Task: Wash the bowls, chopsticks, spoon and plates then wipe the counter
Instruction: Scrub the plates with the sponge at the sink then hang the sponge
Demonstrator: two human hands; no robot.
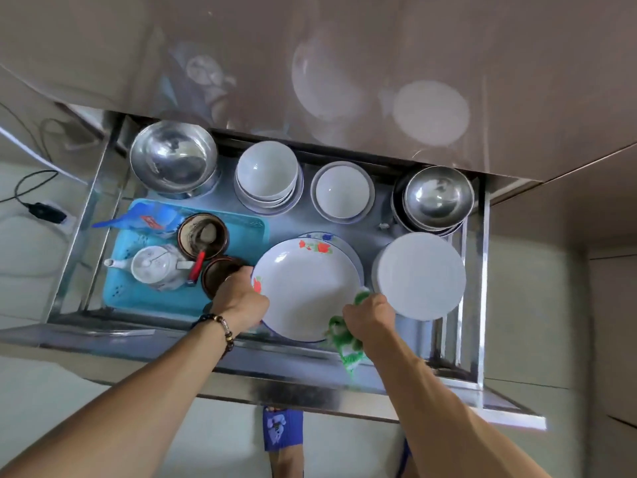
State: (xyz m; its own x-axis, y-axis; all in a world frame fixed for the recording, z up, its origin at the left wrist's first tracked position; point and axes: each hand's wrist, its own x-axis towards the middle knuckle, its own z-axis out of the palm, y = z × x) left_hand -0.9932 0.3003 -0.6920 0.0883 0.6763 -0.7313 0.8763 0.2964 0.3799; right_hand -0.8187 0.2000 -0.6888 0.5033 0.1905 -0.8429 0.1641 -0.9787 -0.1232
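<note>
Together, left hand (241,300) and right hand (370,315) (clutching a green cloth (344,334)) hold the plate (306,288).

A pulled-out stainless steel drawer (103,208) stands under a glossy beige cabinet front (310,56). In its left half lies a light blue plastic tray (144,298) carrying a white ceramic teapot (155,267), a dark brown round pot (203,234), a blue plastic packet (151,217) and a red-handled tool (197,267). Beyond the drawer's left side, a black cable with an adapter (43,210) rests on the pale surface.
</note>
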